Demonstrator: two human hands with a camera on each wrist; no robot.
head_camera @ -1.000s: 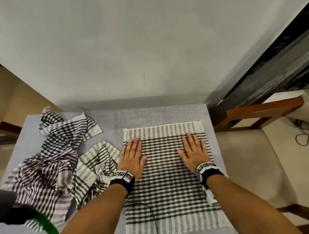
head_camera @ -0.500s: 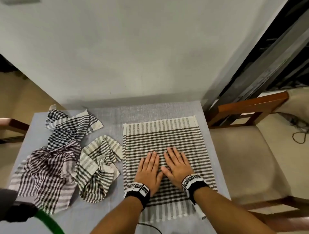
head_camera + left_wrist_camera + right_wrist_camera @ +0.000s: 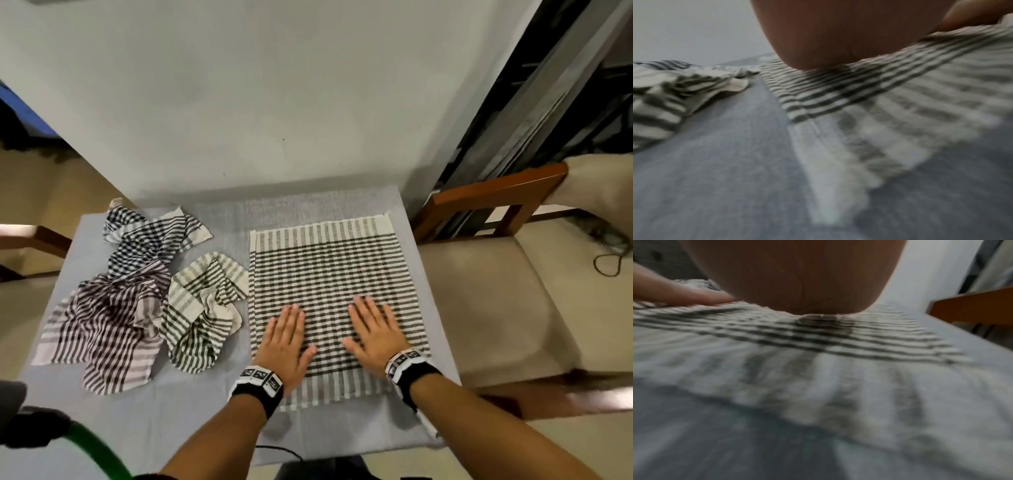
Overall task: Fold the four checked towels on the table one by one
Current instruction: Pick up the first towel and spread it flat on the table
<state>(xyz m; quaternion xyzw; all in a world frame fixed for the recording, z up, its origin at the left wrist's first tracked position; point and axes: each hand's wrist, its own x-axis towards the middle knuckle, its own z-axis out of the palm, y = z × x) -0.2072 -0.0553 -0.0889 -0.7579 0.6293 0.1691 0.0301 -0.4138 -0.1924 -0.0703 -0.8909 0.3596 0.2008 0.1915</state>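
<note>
A green-and-cream checked towel [image 3: 329, 270] lies spread flat on the right half of the grey table [image 3: 219, 219]. My left hand [image 3: 287, 337] and right hand [image 3: 375, 330] both press flat on its near part, fingers straight, a hand's width apart. The wrist views are blurred; each shows a palm heel on the towel [image 3: 879, 91] [image 3: 818, 337]. Three crumpled towels lie on the left: a black-checked one [image 3: 144, 240] at the back, a purple-striped one [image 3: 99, 325] in front, and a green-striped one [image 3: 202, 305] beside the flat towel.
A wooden chair [image 3: 496, 301] with a beige seat stands against the table's right edge. A white wall [image 3: 274, 102] rises just behind the table. A green hose-like thing [image 3: 92, 448] crosses the near left corner.
Both hands slid from the towel's far part back to its near part, came together in the middle, and have now spread apart sideways. The camera view shifted a little.
</note>
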